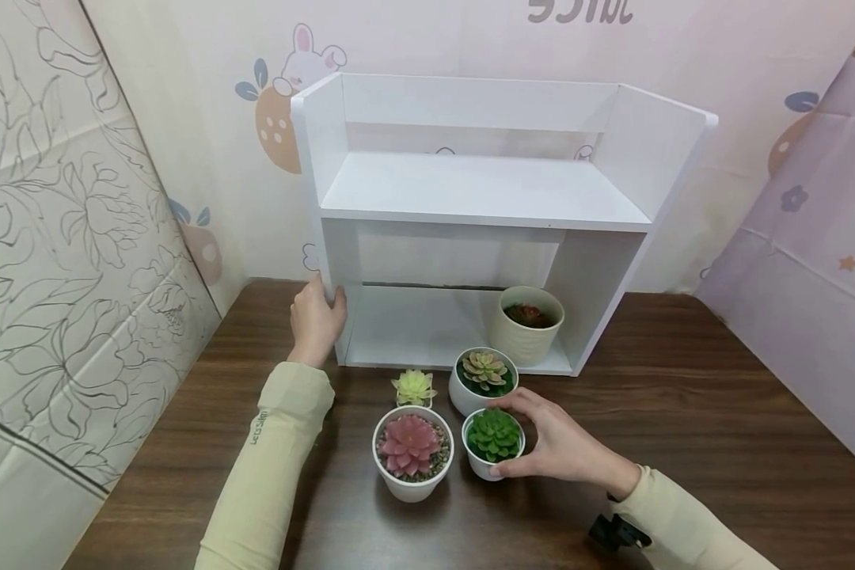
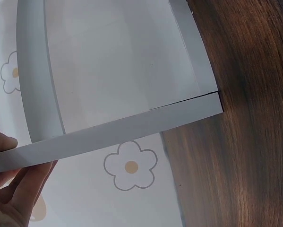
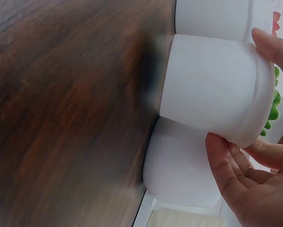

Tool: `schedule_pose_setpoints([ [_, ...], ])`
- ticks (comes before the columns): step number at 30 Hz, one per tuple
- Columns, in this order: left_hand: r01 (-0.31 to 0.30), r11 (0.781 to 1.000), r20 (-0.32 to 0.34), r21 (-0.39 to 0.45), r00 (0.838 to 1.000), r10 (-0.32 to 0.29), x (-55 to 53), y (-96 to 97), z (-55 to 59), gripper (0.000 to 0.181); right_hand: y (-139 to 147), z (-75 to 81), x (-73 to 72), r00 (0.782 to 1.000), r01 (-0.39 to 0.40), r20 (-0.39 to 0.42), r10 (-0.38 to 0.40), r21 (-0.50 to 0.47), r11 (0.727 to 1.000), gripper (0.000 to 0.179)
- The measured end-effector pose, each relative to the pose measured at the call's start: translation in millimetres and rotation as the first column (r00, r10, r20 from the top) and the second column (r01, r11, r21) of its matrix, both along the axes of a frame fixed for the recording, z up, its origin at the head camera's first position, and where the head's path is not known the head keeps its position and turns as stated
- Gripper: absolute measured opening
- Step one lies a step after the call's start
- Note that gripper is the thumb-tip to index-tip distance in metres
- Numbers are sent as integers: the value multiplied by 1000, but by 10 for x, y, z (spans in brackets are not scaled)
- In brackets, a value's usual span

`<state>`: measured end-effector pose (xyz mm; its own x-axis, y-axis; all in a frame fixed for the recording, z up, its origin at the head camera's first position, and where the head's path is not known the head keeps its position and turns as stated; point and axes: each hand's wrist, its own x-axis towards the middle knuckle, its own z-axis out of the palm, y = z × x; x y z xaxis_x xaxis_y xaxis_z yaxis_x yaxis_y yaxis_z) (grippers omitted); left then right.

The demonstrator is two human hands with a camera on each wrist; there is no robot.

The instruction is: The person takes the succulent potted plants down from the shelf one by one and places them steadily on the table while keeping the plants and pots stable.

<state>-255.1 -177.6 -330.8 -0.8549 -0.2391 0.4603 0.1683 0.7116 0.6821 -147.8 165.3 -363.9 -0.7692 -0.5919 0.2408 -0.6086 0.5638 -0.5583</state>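
My left hand (image 1: 317, 321) grips the left side panel of a white two-tier shelf (image 1: 484, 186). In the left wrist view, thumb and fingers lie on opposite faces of that panel edge (image 2: 113, 130). With thumb and fingertips my right hand (image 1: 563, 443) holds the rim of a small white pot (image 3: 212, 80) with a green succulent (image 1: 494, 435). Just behind it stands a round white pot with a pale green and pinkish succulent (image 1: 486, 372). To its left is a white pot with a pink succulent (image 1: 409, 445), and behind that a small yellow-green succulent (image 1: 414, 388).
A cream pot (image 1: 523, 340) with a reddish-brown plant sits on the lower shelf board (image 1: 420, 324), at its right end. The shelf stands on a dark wooden table (image 1: 684, 396) against a printed wall covering (image 1: 256, 222). A black wrist device (image 1: 618, 532) is at my right sleeve.
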Motion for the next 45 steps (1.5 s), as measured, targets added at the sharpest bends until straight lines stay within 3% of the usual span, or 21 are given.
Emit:
schedule_pose_setpoints([
  [20,0,1000,-20,-4,1000,0,-3,2,-7,30,35,-69,15,1000,23,12,-23,3,1000,75],
  [36,3,1000,-16,-7,1000,-3,1,1,-4,31,65,-109,46,1000,11,-25,-11,1,1000,82],
  [45,1,1000,-26,-7,1000,-1,-1,-1,-18,32,85,-110,30,997,-41,-66,35,-82,996,74],
])
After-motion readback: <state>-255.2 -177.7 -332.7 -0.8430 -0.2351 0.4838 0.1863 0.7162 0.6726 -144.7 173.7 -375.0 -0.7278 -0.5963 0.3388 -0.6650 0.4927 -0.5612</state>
